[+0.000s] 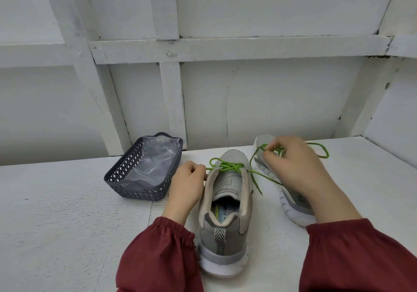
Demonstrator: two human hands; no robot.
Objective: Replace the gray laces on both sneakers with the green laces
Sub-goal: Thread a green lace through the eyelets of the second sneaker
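The left hand (187,185) has its curled fingers pinched on the green lace (225,167), just left of the near sneaker (225,224). The right hand (291,165) has its fingertips clamped on a green strand (255,156) over the far sneaker (293,210) (whose lace it is, I cannot tell). Left of the left fingers, the dark basket (135,192) holds crumpled clear plastic (153,160).

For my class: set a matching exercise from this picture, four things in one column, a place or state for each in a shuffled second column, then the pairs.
Column one
1 basket
2 left hand
3 right hand
4 upright sneaker

Column two
A stands heel toward the camera
B holds clear plastic
C pinches green lace at the upright sneaker's left edge
D grips green lace above the sneaker lying on its side

Pairs: 1-B, 2-C, 3-D, 4-A
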